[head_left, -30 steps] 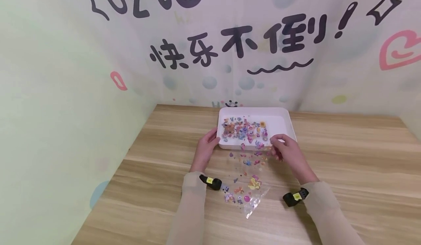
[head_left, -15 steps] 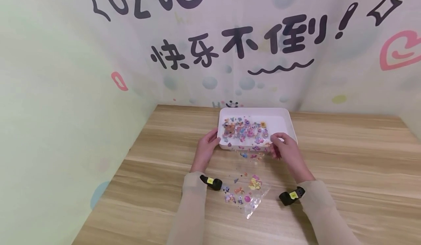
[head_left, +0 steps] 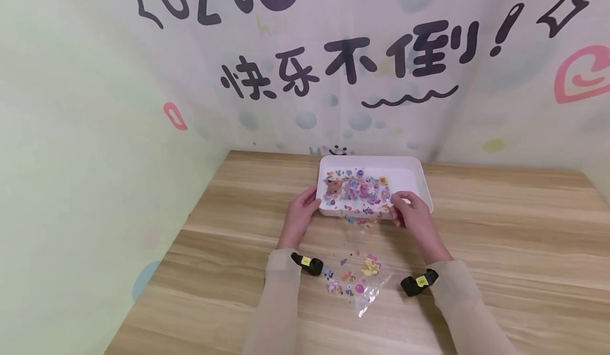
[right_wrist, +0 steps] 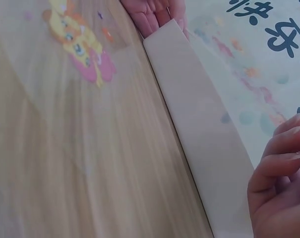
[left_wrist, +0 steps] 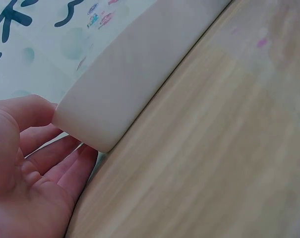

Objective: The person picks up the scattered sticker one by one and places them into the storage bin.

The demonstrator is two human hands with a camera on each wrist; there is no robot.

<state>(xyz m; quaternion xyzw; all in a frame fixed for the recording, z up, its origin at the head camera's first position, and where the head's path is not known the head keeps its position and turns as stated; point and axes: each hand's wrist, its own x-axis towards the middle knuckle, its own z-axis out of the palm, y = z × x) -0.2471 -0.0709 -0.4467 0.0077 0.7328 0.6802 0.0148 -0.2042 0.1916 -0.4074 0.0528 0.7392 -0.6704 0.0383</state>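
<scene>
A white tray (head_left: 413, 179) stands near the back of the table. My left hand (head_left: 300, 212) grips its front left corner; in the left wrist view the thumb meets the rim and the fingers lie below the corner. My right hand (head_left: 413, 214), at the front right of the tray, pinches the edge of a clear sticker sheet (head_left: 374, 198). This sheet lies over the front rim, mostly in the tray, above other colourful stickers (head_left: 335, 187). Between my forearms another clear sheet or bag with stickers (head_left: 359, 278) lies on the table. The right fingertips' hold is partly hidden.
The wood-grain table (head_left: 514, 228) carries all of this. A printed cloth wall (head_left: 295, 122) rises right behind the tray, and a pale wall (head_left: 86, 159) borders the left side. Each wrist wears a black camera, such as the right wrist camera (head_left: 419, 282).
The sticker sheet in my right hand has slid away from me, further over the rim into the tray. My right hand has shifted slightly forward; the left hand keeps its grip.
</scene>
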